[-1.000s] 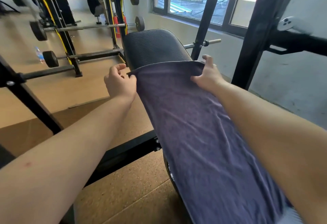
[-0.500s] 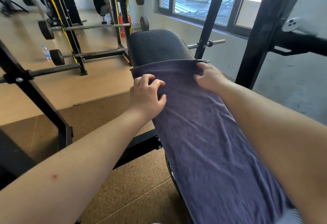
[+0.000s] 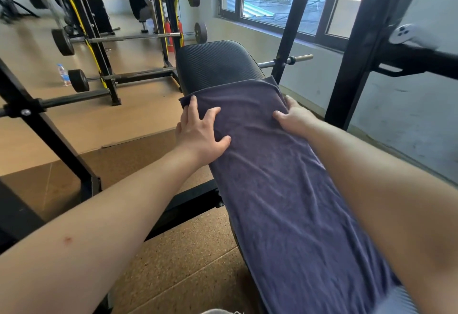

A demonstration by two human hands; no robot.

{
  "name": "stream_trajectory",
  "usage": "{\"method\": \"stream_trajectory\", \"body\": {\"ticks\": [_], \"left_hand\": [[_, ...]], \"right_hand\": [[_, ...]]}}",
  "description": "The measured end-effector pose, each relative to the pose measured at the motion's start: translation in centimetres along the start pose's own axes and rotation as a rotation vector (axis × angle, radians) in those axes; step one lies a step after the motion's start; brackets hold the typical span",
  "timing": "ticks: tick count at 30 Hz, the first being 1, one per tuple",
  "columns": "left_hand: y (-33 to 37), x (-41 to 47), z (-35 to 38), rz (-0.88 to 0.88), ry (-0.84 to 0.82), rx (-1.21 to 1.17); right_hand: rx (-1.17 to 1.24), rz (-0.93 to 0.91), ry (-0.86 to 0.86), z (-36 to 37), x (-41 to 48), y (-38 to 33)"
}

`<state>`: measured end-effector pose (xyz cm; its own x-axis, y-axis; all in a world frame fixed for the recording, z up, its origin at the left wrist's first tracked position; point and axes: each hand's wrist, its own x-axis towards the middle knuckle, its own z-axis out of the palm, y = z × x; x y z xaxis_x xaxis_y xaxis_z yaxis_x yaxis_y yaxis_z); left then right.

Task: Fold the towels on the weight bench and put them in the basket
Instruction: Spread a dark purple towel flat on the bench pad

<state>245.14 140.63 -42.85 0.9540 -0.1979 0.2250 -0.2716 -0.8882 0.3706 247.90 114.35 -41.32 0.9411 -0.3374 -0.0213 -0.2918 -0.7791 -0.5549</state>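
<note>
A dark purple-grey towel (image 3: 280,189) lies lengthwise along the black padded weight bench (image 3: 215,65), covering most of it; only the bench's far end shows bare. My left hand (image 3: 200,130) presses flat on the towel near its far left corner, fingers spread. My right hand (image 3: 295,117) rests on the towel's far right edge, thumb on top and the other fingers hidden over the side. No basket is in view.
Black rack uprights (image 3: 290,23) stand right of the bench, under a window. Barbells on a yellow-and-black rack (image 3: 124,33) fill the far left, with a water bottle (image 3: 63,74) on the floor. A black frame bar (image 3: 44,135) crosses at left.
My left hand moved from the towel's far left corner onto its top and now presses flat. My right hand slid slightly nearer along the right edge. The camera shifted a little.
</note>
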Motion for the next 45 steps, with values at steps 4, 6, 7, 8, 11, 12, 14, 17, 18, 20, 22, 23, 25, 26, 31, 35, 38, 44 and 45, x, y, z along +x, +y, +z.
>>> {"method": "stream_trajectory", "body": {"ticks": [4, 6, 7, 8, 11, 12, 14, 17, 18, 20, 22, 23, 25, 26, 31, 35, 38, 44, 45], "left_hand": [[1.7, -2.0, 0.4, 0.012, 0.018, 0.007], [2.9, -3.4, 1.0, 0.037, 0.011, 0.004], [3.4, -4.2, 1.2, 0.053, 0.004, 0.002], [4.0, -5.0, 1.6, 0.075, -0.008, 0.002], [5.5, -8.1, 3.3, 0.172, -0.05, 0.036], [5.9, -9.2, 4.0, 0.208, -0.071, 0.048], [6.7, -11.4, 5.2, 0.27, -0.111, 0.058], [7.7, -14.6, 6.6, 0.337, -0.161, 0.056], [8.0, -15.6, 6.9, 0.354, -0.191, 0.055], [8.4, -17.5, 7.5, 0.386, -0.257, 0.066], [8.5, -19.2, 8.1, 0.438, -0.302, 0.095], [8.5, -20.0, 8.5, 0.467, -0.315, 0.114], [8.5, -21.5, 8.9, 0.508, -0.324, 0.144], [8.5, -22.2, 9.1, 0.523, -0.319, 0.155], [8.1, -25.8, 9.6, 0.65, -0.343, 0.184], [7.3, -28.0, 9.7, 0.825, -0.477, 0.22], [7.2, -29.2, 9.6, 0.929, -0.618, 0.359], [6.1, -29.9, 11.2, 1.032, -0.392, 0.303], [6.0, -29.9, 11.5, 1.013, -0.372, 0.243]], "right_hand": [[-0.024, -0.005, -0.025, 0.1, -4.1, 2.8], [-0.024, 0.018, -0.046, -0.1, -6.1, 4.4], [-0.027, 0.031, -0.052, -0.3, -7.0, 5.2], [-0.03, 0.043, -0.059, -0.5, -8.0, 6.0], [-0.026, 0.067, -0.088, -0.8, -11.2, 8.6], [-0.032, 0.08, -0.099, -0.9, -12.4, 9.5], [-0.062, 0.113, -0.126, -0.9, -14.8, 11.3], [-0.105, 0.158, -0.17, -0.7, -18.1, 14.3], [-0.108, 0.178, -0.178, -0.6, -19.1, 15.3], [-0.095, 0.227, -0.176, -0.3, -21.1, 17.2], [-0.081, 0.265, -0.148, 0.0, -22.8, 18.8], [-0.076, 0.283, -0.135, 0.2, -23.6, 19.5], [-0.078, 0.309, -0.118, 0.6, -25.1, 20.7], [-0.084, 0.317, -0.114, 0.9, -25.7, 21.2], [-0.085, 0.344, -0.092, 1.9, -28.4, 22.7], [-0.072, 0.411, -0.073, 2.0, -29.7, 23.5], [-0.08, 0.445, -0.088, 1.8, -30.5, 24.4], [0.063, 0.51, -0.11, 1.0, -31.3, 24.9], [0.131, 0.539, -0.09, 0.9, -31.2, 25.0]]}}
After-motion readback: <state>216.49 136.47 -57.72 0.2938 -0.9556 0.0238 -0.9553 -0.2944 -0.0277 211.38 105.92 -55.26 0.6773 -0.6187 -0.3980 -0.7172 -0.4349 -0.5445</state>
